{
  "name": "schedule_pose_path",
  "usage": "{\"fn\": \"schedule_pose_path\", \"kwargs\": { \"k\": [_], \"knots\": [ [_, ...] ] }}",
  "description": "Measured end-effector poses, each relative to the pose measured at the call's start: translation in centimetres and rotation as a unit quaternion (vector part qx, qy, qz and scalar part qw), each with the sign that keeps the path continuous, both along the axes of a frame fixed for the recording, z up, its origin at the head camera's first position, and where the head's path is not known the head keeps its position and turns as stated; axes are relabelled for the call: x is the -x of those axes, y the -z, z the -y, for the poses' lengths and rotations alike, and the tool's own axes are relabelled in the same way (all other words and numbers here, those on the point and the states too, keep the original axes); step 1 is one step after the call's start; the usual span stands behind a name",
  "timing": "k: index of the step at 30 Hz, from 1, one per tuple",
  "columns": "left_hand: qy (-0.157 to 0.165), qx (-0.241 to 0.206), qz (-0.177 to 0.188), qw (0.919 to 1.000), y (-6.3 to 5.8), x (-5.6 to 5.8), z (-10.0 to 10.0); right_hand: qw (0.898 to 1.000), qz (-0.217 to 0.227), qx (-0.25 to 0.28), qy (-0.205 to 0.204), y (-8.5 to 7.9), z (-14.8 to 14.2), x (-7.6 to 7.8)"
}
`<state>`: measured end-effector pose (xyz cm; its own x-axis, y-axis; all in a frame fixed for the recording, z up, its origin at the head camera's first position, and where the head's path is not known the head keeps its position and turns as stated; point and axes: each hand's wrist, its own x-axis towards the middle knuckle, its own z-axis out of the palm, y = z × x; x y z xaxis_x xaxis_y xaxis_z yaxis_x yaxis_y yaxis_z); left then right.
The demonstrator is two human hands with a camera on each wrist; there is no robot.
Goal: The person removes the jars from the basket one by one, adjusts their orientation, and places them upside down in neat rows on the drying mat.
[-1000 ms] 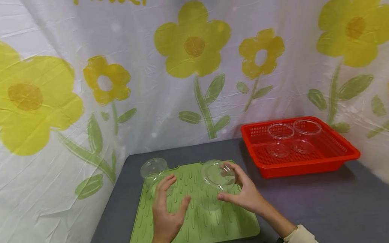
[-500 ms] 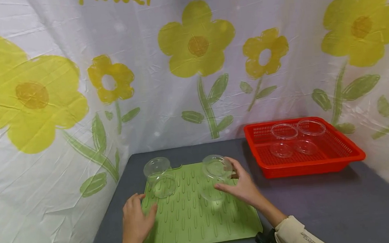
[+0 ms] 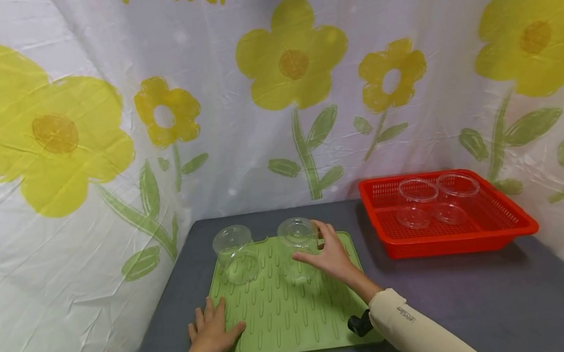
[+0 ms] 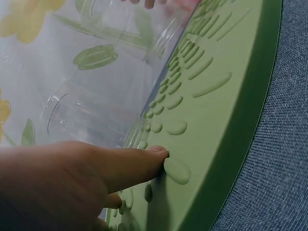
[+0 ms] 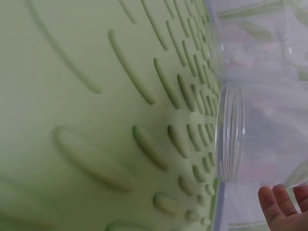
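Note:
In the head view, my right hand (image 3: 329, 254) curls round the side of a clear plastic jar (image 3: 294, 251), thumb at its front. Its threaded rim (image 5: 230, 137) faces down against the green ridged mat (image 3: 277, 323) in the right wrist view; fingertips touch the wall. A second clear jar (image 3: 236, 255) stands to the left, apart from both hands, at the mat's far left corner. My left hand (image 3: 209, 331) lies with spread fingers on the mat's near left edge. Its thumb (image 4: 139, 163) presses the mat in the left wrist view.
A red plastic basket (image 3: 458, 244) stands at the back right of the dark grey table (image 3: 448, 306), with several clear round lids (image 3: 418, 190) in it. A white cloth (image 3: 219, 120) printed with yellow flowers hangs behind the table.
My right hand has moved left with the jar, towards the second jar. My left hand has come down from beside the jars to the mat's near left edge.

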<state>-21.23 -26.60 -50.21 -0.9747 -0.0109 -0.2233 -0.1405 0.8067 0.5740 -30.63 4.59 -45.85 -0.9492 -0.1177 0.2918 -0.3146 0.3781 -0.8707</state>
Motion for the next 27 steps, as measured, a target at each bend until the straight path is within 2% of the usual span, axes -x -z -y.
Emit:
{"fn": "schedule_pose_path", "kwargs": {
  "k": [9, 16, 27],
  "knots": [
    [0.003, -0.021, 0.003, 0.9998, -0.3, -0.2, -0.1, 1.000, -0.002, -0.016, -0.009, 0.8, 2.5, 1.8],
    [0.002, -0.008, -0.011, 0.9999, -0.4, -0.3, -0.5, 0.999, 0.005, -0.051, -0.008, 0.2, 3.2, 1.7],
    [-0.001, -0.005, 0.003, 1.0000, -0.2, -0.1, -0.4, 0.997, 0.022, -0.067, -0.016, 0.0, 3.0, 1.7]
  ]
}}
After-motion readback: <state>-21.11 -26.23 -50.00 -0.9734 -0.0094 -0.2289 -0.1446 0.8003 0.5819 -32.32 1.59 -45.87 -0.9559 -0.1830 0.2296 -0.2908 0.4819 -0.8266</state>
